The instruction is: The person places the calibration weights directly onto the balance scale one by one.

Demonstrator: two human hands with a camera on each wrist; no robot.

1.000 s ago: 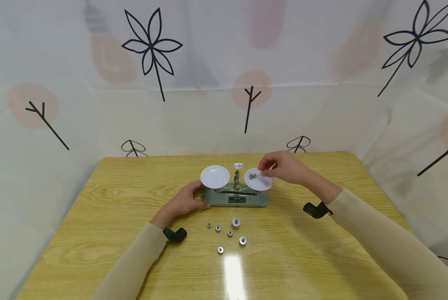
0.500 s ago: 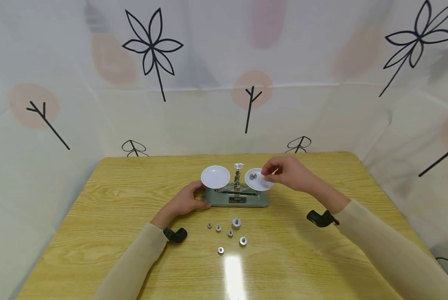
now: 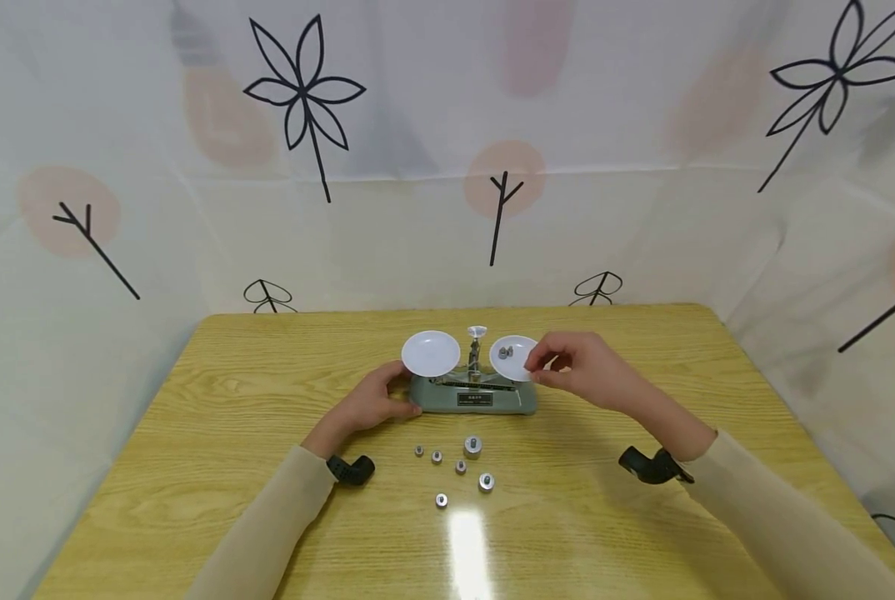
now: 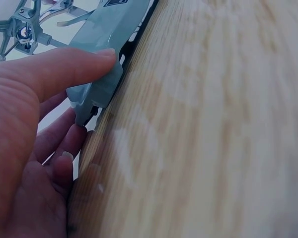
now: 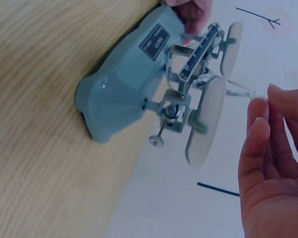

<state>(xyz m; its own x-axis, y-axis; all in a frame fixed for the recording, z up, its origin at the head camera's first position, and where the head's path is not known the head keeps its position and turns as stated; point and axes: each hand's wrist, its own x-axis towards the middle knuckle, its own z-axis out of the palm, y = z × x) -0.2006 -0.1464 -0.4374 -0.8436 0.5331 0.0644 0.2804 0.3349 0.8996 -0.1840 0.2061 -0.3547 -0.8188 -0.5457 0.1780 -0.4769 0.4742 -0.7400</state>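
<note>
A grey-green balance scale (image 3: pixel 473 400) stands on the table with two white pans. My left hand (image 3: pixel 368 398) grips the base's left end, the thumb over its front edge and the fingers behind. In the head view, my right hand (image 3: pixel 582 367) overlaps the outer rim of the right pan (image 3: pixel 518 367). In the right wrist view its bent fingertips (image 5: pixel 258 111) meet the thumb above the pan; I cannot tell whether something small is between them. Two small metal weights (image 3: pixel 505 352) sit in that pan; the left pan (image 3: pixel 430 353) shows only its white surface.
Several metal weights stand on the table in front of the scale, the largest (image 3: pixel 472 447) nearest it and another big one (image 3: pixel 487 482) closer to me. A patterned cloth (image 3: pixel 387 242) hangs behind the table's far edge.
My right hand has drifted toward me and slightly right, from the right pan's far side to its outer near rim. The left hand and the two weights in the pan stay put.
</note>
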